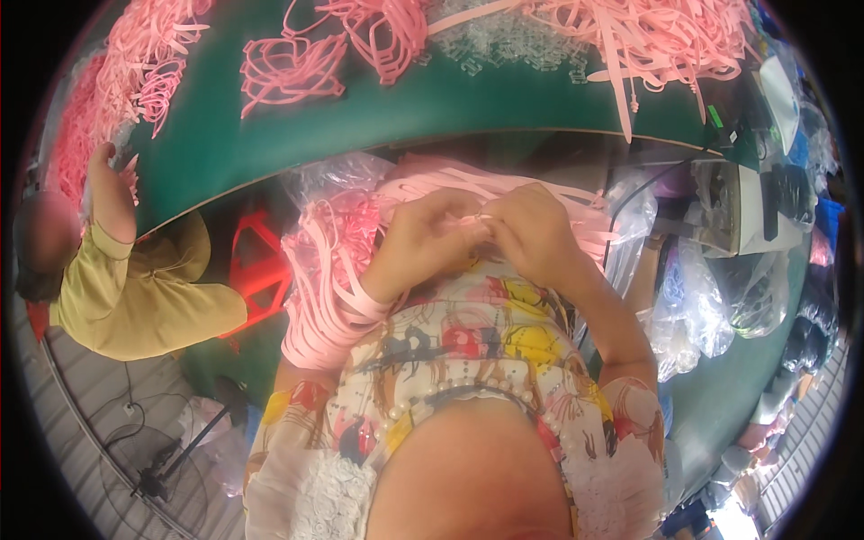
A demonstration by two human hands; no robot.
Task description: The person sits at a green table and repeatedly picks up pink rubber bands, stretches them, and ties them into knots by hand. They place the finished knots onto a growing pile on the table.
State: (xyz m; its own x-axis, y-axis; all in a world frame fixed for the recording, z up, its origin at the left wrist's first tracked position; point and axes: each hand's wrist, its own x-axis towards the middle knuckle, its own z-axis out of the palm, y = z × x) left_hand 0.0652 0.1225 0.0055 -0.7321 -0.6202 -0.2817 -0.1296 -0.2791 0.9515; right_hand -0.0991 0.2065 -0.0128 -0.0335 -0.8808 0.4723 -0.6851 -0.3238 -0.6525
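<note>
Here both hands, left hand [423,238] and right hand [526,229], pinch one pink strap [481,219] between fingertips, close to the chest; spare straps [324,297] drape over the left wrist at eight o'clock, handy.

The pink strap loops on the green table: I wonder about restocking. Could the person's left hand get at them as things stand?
Probably not right away: the left hand is pinching a pink strap together with the right hand, and the strap loops lie well beyond the green table edge.

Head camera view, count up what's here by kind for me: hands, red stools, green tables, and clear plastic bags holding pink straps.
Hands: 3, the left hand and right hand pinching a pink strap, plus a co-worker's hand
Red stools: 1
Green tables: 1
Clear plastic bags of pink straps: 1
Total: 6
</note>
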